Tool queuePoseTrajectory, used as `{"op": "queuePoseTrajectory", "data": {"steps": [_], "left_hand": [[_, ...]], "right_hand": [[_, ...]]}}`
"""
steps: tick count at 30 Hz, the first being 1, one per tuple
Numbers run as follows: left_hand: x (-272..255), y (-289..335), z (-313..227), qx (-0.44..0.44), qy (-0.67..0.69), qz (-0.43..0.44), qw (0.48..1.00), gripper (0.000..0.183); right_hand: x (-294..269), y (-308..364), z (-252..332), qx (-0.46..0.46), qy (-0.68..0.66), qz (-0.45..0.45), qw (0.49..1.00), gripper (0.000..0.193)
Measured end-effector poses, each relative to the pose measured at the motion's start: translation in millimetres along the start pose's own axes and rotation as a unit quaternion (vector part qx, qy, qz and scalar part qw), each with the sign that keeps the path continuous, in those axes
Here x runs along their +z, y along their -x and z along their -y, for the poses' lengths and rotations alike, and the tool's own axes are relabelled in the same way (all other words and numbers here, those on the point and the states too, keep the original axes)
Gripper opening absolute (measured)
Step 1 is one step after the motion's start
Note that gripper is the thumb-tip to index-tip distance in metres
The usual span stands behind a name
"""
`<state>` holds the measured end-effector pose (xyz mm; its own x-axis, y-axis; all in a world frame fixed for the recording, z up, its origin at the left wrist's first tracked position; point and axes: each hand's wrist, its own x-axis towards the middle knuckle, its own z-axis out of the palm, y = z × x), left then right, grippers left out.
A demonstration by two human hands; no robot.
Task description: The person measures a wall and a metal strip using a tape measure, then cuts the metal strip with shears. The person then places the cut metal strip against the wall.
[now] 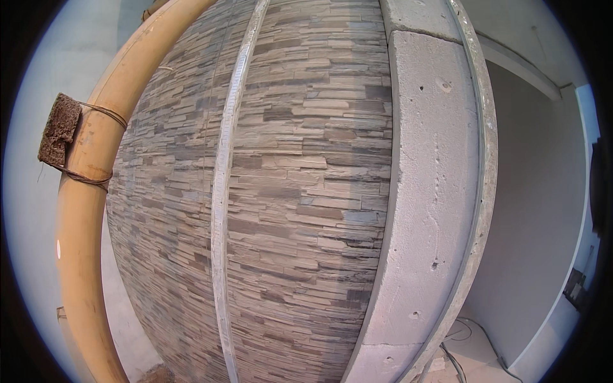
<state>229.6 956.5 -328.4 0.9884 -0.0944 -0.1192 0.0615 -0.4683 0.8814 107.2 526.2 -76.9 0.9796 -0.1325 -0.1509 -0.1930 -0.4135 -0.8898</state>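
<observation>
Neither of my hands shows in the head view. A wall of thin stacked-stone cladding (306,172) in greys and tans fills the middle. Down its face runs a long, narrow, silvery strip (220,185) with fine marks along it; both its ends lie outside the picture. Right of the cladding stands a pale, pitted block-like wall edge (424,185) with small holes and horizontal joints. A long grey straight bar (486,147) runs up along its right side.
At the left rises a thick yellow-tan pole (83,210), with a rough brown block (60,129) bound to it by wire. Dark cables (453,360) lie on the floor at lower right, near a plain grey wall (530,185).
</observation>
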Motion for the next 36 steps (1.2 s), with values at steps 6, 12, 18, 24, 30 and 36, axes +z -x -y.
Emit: {"op": "queuePoseTrajectory", "data": {"steps": [6,12,18,24,30,36], "left_hand": [[26,-12,-15,-0.067,-0.052,0.039,0.996,0.055],[30,29,3,-0.17,-0.13,0.104,0.971,0.052],[36,78,24,-0.271,-0.203,0.244,0.909,0.05],[88,64,-20,-0.268,-0.214,0.351,0.871,0.049],[166,-13,-99,-0.052,-0.185,0.319,0.928,0.056],[213,-35,-174,0.01,-0.234,0.304,0.923,0.067]], "right_hand": [[35,8,-216,0.213,0.118,0.118,0.963,0.037],[105,75,-394,0.142,0.292,0.337,0.884,0.037],[161,141,-486,0.282,-0.064,0.136,0.948,0.065],[93,168,-374,0.447,-0.121,0.131,0.877,0.06],[141,197,-466,0.406,-0.078,0.113,0.904,0.055],[132,223,-401,0.337,0.004,-0.038,0.941,0.043]]}}
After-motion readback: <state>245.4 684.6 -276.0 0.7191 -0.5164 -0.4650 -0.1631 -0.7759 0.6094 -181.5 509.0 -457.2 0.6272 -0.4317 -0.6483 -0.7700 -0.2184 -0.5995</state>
